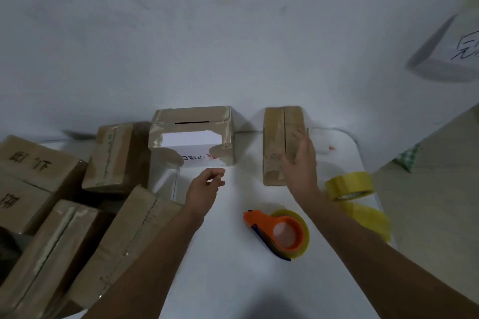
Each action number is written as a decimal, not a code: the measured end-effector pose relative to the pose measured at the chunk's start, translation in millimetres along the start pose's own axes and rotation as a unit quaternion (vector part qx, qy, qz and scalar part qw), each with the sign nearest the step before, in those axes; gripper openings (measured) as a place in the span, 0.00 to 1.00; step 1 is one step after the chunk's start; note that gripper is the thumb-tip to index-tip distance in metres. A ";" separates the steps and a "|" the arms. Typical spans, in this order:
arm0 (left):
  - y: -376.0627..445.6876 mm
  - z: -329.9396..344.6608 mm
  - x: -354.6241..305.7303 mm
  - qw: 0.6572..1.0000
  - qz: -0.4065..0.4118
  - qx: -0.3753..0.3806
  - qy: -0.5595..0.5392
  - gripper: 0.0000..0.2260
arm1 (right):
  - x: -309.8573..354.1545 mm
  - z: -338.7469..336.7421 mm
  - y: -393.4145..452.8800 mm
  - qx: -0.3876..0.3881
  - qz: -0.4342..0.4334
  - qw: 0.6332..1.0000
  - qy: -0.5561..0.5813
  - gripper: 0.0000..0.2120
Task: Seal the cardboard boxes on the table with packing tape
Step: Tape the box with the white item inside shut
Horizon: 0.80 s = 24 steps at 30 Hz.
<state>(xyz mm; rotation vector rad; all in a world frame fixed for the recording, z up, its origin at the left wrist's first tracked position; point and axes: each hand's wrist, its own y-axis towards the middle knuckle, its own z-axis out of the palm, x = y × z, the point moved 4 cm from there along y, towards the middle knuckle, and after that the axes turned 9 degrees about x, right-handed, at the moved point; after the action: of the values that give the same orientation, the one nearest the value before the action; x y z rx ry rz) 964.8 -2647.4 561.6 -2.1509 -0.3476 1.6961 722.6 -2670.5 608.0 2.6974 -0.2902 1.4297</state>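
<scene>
Right hand spread on far box; left hand loosely curled, empty. Advice: steady box, fetch near dispenser.

On the white table, an orange tape dispenser loaded with yellowish tape lies flat. Up and right of the dispenser, the right hand rests with straight fingers on the near right part of a narrow cardboard box with a centre seam. Up and left of the dispenser, the left hand hovers above the table, fingers loosely curled, holding nothing. Beyond it stands a taped box with a torn white face. Right of the dispenser lies a loose yellow tape roll. Far left of the dispenser, several cardboard boxes are stacked close together.
</scene>
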 end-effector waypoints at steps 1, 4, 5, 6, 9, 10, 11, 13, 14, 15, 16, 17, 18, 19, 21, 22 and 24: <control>3.3 -12.0 -3.3 0.999 0.005 -0.034 -0.002 0.10 | 7.3 9.7 2.1 0.022 -0.011 1.000 0.010 0.24; 11.7 -56.7 -15.7 0.990 0.019 -0.136 0.026 0.09 | 26.2 45.2 12.9 0.124 0.047 0.986 0.105 0.22; 14.5 -72.2 -19.0 0.986 0.019 -0.165 0.036 0.09 | 31.1 56.6 17.0 0.150 0.066 0.978 0.127 0.23; 17.5 -86.4 -22.2 0.980 0.017 -0.192 0.042 0.09 | 35.2 67.1 20.7 0.168 0.079 0.974 0.132 0.24; 25.1 -118.2 -28.2 0.967 0.005 -0.250 0.044 0.15 | 42.0 94.4 29.4 0.205 0.123 0.961 0.139 0.25; 27.8 -125.1 -28.9 0.966 -0.005 -0.254 0.041 0.19 | 43.0 102.7 31.8 0.216 0.142 0.955 0.143 0.25; 31.7 -130.3 -28.7 0.968 -0.020 -0.247 0.031 0.23 | 43.8 110.1 34.0 0.226 0.158 0.950 0.149 0.25; 40.7 -136.7 -24.9 0.975 -0.057 -0.212 -0.011 0.27 | 44.3 122.2 39.2 0.242 0.177 0.940 0.164 0.25; 44.5 -138.2 -22.8 0.978 -0.075 -0.191 -0.025 0.26 | 44.2 127.5 41.5 0.248 0.181 0.937 0.169 0.24; 47.5 -138.8 -22.5 0.981 -0.087 -0.170 -0.024 0.24 | 44.5 131.3 43.4 0.253 0.181 0.934 0.175 0.22; 49.3 -138.7 -23.5 0.983 -0.091 -0.156 -0.018 0.21 | 45.7 133.6 43.6 0.254 0.180 0.932 0.183 0.21; 50.5 -138.8 -25.2 0.984 -0.086 -0.155 -0.020 0.19 | 47.1 134.6 43.3 0.251 0.177 0.932 0.193 0.20; 50.1 -138.5 -27.4 0.983 -0.075 -0.164 -0.030 0.18 | 48.3 134.3 42.3 0.242 0.174 0.933 0.201 0.19; 48.7 -138.7 -30.5 0.981 -0.063 -0.180 -0.041 0.16 | 49.7 132.4 40.5 0.231 0.169 0.935 0.210 0.18; 44.6 -141.7 -39.7 0.973 -0.039 -0.225 -0.038 0.15 | 57.0 126.9 35.7 0.205 0.154 0.938 0.233 0.19; 42.0 -143.6 -44.9 0.968 -0.031 -0.248 -0.032 0.14 | 62.6 123.3 32.5 0.192 0.143 0.940 0.243 0.20; 34.6 -145.5 -55.8 0.958 -0.013 -0.286 -0.028 0.13 | 73.9 114.3 25.9 0.158 0.119 0.947 0.252 0.20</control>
<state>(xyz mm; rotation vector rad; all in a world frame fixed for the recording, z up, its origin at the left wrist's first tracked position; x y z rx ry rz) 1091.0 -2722.1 624.6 -2.4656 -0.9820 1.8013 850.7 -2723.2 604.1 2.4461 -0.3812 2.3486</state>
